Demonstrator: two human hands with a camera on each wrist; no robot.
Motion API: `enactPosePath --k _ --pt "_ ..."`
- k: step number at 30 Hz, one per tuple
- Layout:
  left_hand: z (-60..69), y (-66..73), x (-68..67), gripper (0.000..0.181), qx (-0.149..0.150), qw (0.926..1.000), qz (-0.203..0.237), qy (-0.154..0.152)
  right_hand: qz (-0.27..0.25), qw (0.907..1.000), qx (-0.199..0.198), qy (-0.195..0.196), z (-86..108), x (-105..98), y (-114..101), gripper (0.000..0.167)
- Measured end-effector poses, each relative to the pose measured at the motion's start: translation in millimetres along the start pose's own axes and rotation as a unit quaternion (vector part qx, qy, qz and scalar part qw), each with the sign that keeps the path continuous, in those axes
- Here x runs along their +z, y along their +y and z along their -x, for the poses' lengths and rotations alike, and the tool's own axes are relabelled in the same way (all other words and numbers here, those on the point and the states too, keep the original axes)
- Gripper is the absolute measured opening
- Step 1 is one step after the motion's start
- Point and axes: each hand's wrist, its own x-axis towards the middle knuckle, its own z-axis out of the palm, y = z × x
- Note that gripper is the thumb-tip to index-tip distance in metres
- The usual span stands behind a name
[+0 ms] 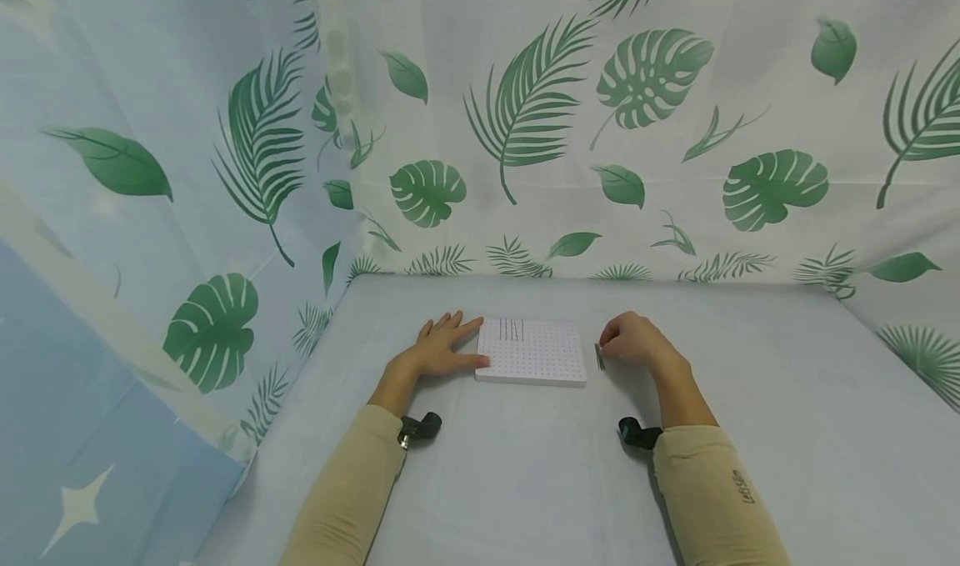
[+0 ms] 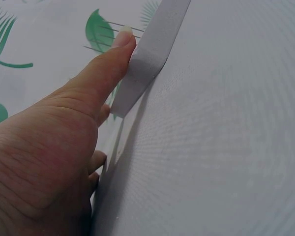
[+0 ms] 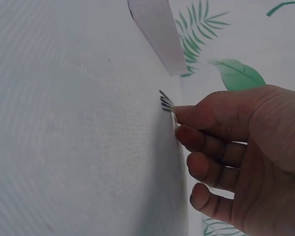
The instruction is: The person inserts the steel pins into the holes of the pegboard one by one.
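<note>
A white board [image 1: 536, 358] with a grid of small holes lies flat on the table. Several thin dark pins [image 1: 512, 329] stand in a row near its far left corner. My left hand [image 1: 438, 351] rests at the board's left side, fingers spread, its thumb [image 2: 124, 40] on the top edge. To the right of the board, several loose metal pins [image 1: 600, 358] lie together on the table. The thumb and bent fingers of my right hand [image 1: 637, 343] are at these pins [image 3: 165, 101]; whether one is pinched is not clear.
White cloth covers the table [image 1: 525, 466]. Behind it hangs a leaf-print curtain [image 1: 540, 216], and another curtain [image 1: 285, 174] closes the left side. A black wrist camera [image 1: 422, 427] sits on the left wrist, a second camera [image 1: 637, 434] on the right.
</note>
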Motion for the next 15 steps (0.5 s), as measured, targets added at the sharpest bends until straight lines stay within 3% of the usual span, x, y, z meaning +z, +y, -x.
enactPosePath --k 8,15 --pt "0.4 0.7 -0.2 0.095 -0.001 1.0 0.002 -0.001 0.008 1.0 0.002 0.0 -1.3 0.2 1.2 0.01" --pt "0.5 0.9 -0.2 0.095 -0.002 1.0 0.003 -0.003 0.063 0.9979 0.007 0.008 3.9 -2.7 -3.8 0.012"
